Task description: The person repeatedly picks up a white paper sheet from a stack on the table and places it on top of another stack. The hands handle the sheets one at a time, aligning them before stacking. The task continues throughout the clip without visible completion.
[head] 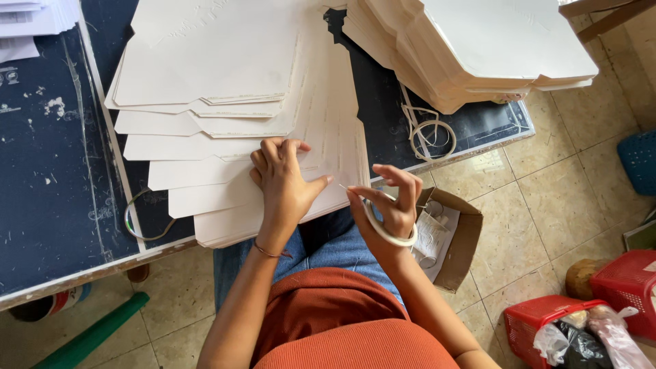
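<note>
While the person is sitting at the dark desk [61, 205], the left hand [283, 181] is pressing its fingers, spread apart, onto the fanned stack of pale card sheets [225, 130] lying on that desk. Just right of the stack's near corner, the right hand [389, 208] is pinching its grip together on a white band [383, 229]. An open cardboard box [465, 239] is sitting beyond that hand, off the desk's edge.

A dark blue table [55, 191] stands on a beige tiled floor [547, 198] in daylight.
</note>
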